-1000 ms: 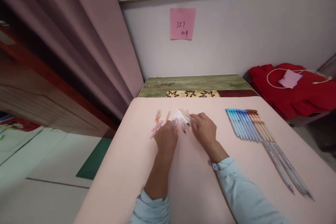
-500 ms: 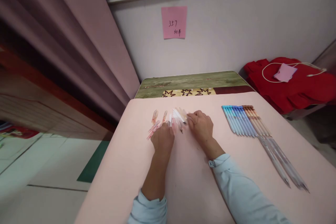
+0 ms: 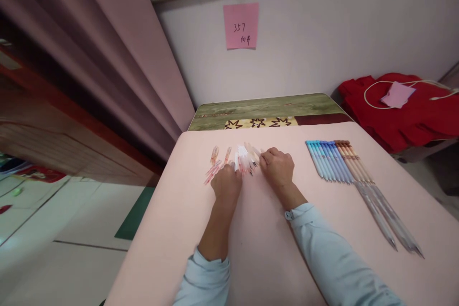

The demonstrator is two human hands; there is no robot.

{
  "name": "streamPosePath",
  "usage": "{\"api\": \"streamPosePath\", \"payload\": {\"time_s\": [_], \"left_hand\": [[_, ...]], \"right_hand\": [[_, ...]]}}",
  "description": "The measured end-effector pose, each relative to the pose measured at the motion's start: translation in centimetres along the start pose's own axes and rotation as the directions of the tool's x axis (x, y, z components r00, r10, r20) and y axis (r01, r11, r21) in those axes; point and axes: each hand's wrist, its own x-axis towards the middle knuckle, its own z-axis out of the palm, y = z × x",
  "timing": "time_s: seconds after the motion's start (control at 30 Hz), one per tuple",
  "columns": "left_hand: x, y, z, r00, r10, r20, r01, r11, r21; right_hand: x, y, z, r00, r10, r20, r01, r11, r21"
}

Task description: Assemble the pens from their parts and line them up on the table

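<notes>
A small heap of clear and pink pen caps (image 3: 245, 158) lies near the far middle of the pink table (image 3: 265, 253). My left hand (image 3: 226, 183) rests knuckles-up at the heap's near left edge, fingers curled onto the caps. My right hand (image 3: 277, 168) sits at the heap's right edge, fingers bent and pinched against the caps. What each set of fingers holds is hidden. A few loose pink caps (image 3: 213, 168) lie just left of my left hand.
A tidy row of blue and brown pens (image 3: 335, 160) with clear barrels lies on the table's right side. Behind the table stands a green patterned surface (image 3: 265, 107). A pink note (image 3: 240, 25) hangs on the wall. Red cloth (image 3: 401, 114) with a white cable is at the right; a curtain (image 3: 107, 52) hangs left.
Both hands stay at the heap of caps, with only small finger shifts. The view has swung slightly.
</notes>
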Motion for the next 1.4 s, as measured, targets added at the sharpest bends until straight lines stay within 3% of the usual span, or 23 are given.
{"api": "streamPosePath", "payload": {"time_s": [0.17, 0.27, 0.33, 0.4, 0.5, 0.53, 0.6, 0.7, 0.8, 1.07, 1.4], "left_hand": [[-0.2, 0.4, -0.3, 0.999, -0.01, -0.03, 0.01, 1.0, -0.004], [-0.1, 0.2, -0.8, 0.995, -0.058, -0.078, 0.051, 0.995, -0.09], [0.2, 0.0, -0.9, 0.994, -0.056, -0.091, 0.03, 0.963, -0.267], [0.4, -0.2, -0.8, 0.998, -0.046, -0.045, 0.012, 0.818, -0.575], [0.8, -0.2, -0.4, 0.998, -0.021, 0.055, 0.059, 0.373, -0.926], [0.9, -0.2, -0.4, 0.997, -0.023, 0.068, 0.072, 0.25, -0.966], [1.0, -0.2, -0.4, 0.996, -0.044, 0.078, 0.082, 0.106, -0.991], [1.0, -0.2, -0.7, 0.993, -0.075, 0.086, 0.086, -0.003, -0.996], [0.9, -0.3, -1.0, 0.993, -0.059, 0.1, 0.096, -0.065, -0.993], [0.8, -0.3, -1.1, 0.995, -0.029, 0.092, 0.09, -0.083, -0.992], [0.8, -0.5, -1.0, 0.998, -0.029, 0.056, 0.056, -0.01, -0.998]], "right_hand": [[0.0, 0.0, -0.2, 0.992, 0.071, -0.108, -0.064, 0.995, 0.07], [0.2, 0.1, -0.7, 0.956, 0.231, -0.179, -0.182, 0.95, 0.255], [0.3, 0.0, -1.0, 0.927, 0.325, -0.188, -0.217, 0.872, 0.439], [0.4, -0.3, -1.0, 0.917, 0.381, -0.123, -0.214, 0.727, 0.653], [0.2, -1.5, -0.8, 0.914, 0.385, 0.131, -0.272, 0.339, 0.9], [0.1, -2.0, -0.7, 0.908, 0.358, 0.217, -0.306, 0.213, 0.928], [-0.2, -3.0, -0.6, 0.897, 0.288, 0.336, -0.362, 0.04, 0.931], [-0.6, -4.0, -0.6, 0.884, 0.211, 0.416, -0.411, -0.073, 0.909], [-0.8, -4.4, -0.6, 0.881, 0.166, 0.442, -0.43, -0.104, 0.897], [-0.8, -4.5, -0.7, 0.874, 0.178, 0.452, -0.441, -0.101, 0.892], [-0.7, -4.2, -0.3, 0.877, 0.189, 0.441, -0.428, -0.106, 0.897]]}}
